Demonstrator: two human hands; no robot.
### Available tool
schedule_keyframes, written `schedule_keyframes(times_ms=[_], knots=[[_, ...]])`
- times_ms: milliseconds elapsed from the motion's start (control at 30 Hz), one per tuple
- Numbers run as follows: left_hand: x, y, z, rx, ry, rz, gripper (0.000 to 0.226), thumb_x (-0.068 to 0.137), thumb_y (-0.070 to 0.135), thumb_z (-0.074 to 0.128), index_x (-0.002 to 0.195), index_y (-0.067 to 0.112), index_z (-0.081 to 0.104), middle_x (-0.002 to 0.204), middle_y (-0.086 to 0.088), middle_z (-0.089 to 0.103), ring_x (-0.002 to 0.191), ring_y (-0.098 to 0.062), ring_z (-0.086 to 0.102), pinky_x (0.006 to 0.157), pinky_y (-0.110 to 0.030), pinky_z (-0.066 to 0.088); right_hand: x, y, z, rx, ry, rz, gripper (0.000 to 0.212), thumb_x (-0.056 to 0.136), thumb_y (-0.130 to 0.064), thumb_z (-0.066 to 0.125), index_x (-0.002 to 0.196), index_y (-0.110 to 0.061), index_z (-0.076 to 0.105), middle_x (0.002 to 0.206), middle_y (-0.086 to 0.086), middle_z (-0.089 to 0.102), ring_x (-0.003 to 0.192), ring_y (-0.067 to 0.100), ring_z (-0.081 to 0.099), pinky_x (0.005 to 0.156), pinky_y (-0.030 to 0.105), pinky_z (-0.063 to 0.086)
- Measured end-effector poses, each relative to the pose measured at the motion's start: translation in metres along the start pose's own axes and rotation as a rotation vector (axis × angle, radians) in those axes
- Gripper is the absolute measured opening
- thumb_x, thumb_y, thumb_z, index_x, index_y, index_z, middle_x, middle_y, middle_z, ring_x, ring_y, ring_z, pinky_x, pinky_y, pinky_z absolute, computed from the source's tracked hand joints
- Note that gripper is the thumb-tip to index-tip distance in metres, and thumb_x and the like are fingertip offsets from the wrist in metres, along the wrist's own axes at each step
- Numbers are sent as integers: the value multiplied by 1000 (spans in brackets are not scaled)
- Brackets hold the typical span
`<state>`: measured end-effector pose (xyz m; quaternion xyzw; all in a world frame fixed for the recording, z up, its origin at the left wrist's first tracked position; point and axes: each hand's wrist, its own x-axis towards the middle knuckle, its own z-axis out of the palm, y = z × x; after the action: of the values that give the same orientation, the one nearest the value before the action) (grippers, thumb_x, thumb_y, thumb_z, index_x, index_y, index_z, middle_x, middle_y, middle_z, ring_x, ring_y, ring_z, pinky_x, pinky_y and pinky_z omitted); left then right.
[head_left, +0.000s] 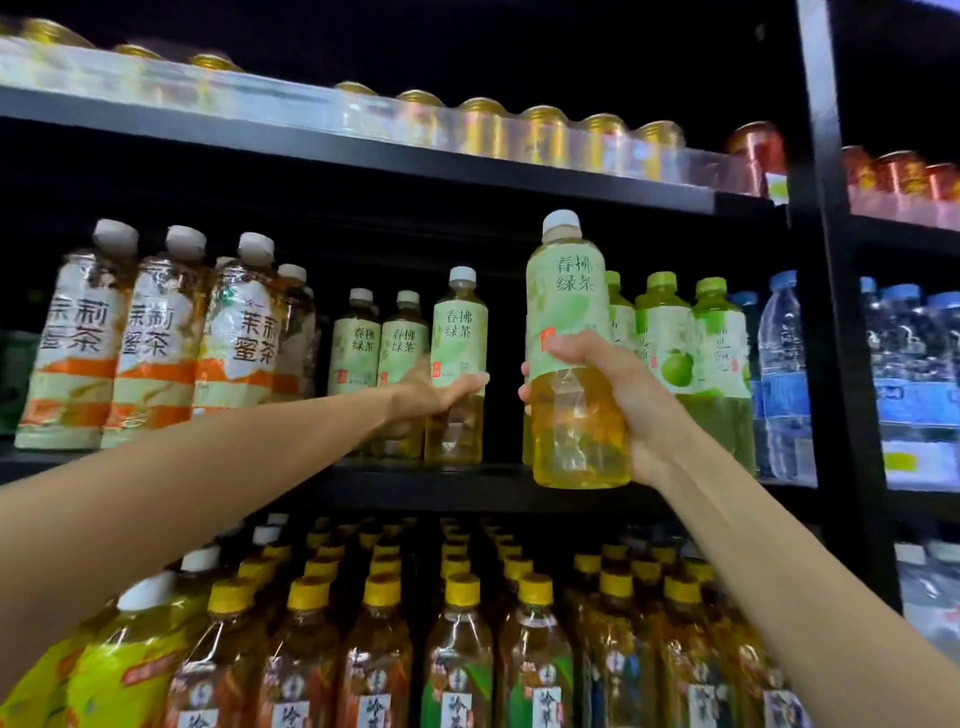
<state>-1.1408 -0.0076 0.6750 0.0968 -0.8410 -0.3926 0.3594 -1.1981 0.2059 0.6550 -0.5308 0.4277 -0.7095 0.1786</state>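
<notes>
Two bare arms reach up from the bottom corners of the frame to a dark shop shelf of drinks.

The right hand (613, 395), right of centre, grips a green tea bottle (566, 291) round its middle, with the fingers curled over the lower edge of the pale green label. This held bottle is upright, has a white cap, and is raised in front of the middle shelf (467, 491), not resting on it.

The left hand (431, 395), at the centre of the frame, is blurred. Its fingers wrap round the lower part of a second, matching bottle (460, 332), which stands upright at the front edge of the middle shelf.

Just left of this bottle and further back stand two more matching bottles (356, 353). That makes four of this green tea in all.

At the far left of the same shelf, three large jasmine tea bottles (156, 338) with orange and white labels stand in front, with more behind them. To the right of the held bottle stand three green-capped bottles (665, 322), then blue-capped water bottles (784, 374).

On the top shelf, six gold cans (540, 130) show clearly, with red cans (758, 150) at the upper right. Many rows of yellow-capped bottles (462, 649) fill the bottom shelf.
</notes>
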Motion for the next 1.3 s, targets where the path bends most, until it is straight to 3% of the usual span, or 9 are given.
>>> schedule_keyframes(times_ms=[33,100,200,300,433,800,933,1133,1300], knots=[[8,-6,2,2,24,5,77,64,59,77,125,25,46,124,-4,60,118,-25,55,106,-43,41,2,0,-2,8,-5,-4,69,67,-25,74,127,-1,50,83,16,67,65,22,66,59,32,55],[16,-11,11,19,103,-12,80,69,53,75,131,15,43,123,-10,60,117,-30,56,103,-44,43,5,-2,-3,24,3,-12,70,65,-26,73,127,-2,51,87,15,67,68,23,67,62,34,55],[15,-12,16,111,219,-27,79,73,47,75,132,6,41,122,-6,56,116,-24,54,99,-31,43,7,-3,-3,59,28,-29,71,66,-22,76,129,-4,48,94,15,67,71,23,68,61,35,56],[9,-8,13,143,262,2,98,54,47,86,128,5,36,118,-3,57,110,-21,57,99,-36,45,7,-3,-2,71,40,-32,69,68,-22,75,128,-3,46,87,15,68,68,22,69,59,33,55],[4,-6,16,360,406,63,86,66,24,85,132,10,30,122,-9,56,114,-27,54,100,-44,44,4,0,-2,72,8,-18,53,72,-24,73,118,-4,55,80,12,68,66,20,68,63,34,56],[21,-13,20,478,484,-42,70,66,23,85,121,8,43,119,-14,53,110,-32,55,95,-47,47,6,7,-5,119,-28,21,37,64,-24,72,97,-10,61,83,10,65,68,21,66,71,35,52],[23,-16,16,501,504,-61,64,68,16,83,120,7,47,121,-13,52,112,-32,53,95,-45,47,5,8,-5,115,-13,13,41,65,-22,74,101,-8,61,82,10,65,66,19,66,67,32,54],[27,-18,23,636,522,-40,65,79,13,75,129,3,35,127,-17,45,119,-33,47,98,-41,41,7,13,-5,134,3,-4,38,64,-25,68,97,-7,61,83,10,65,67,18,65,68,32,53],[32,-18,30,707,558,-61,65,81,8,72,131,2,31,128,-17,44,118,-33,49,95,-39,42,6,17,-5,152,3,-19,48,65,-25,68,106,-2,61,84,11,64,66,17,66,65,30,54]])
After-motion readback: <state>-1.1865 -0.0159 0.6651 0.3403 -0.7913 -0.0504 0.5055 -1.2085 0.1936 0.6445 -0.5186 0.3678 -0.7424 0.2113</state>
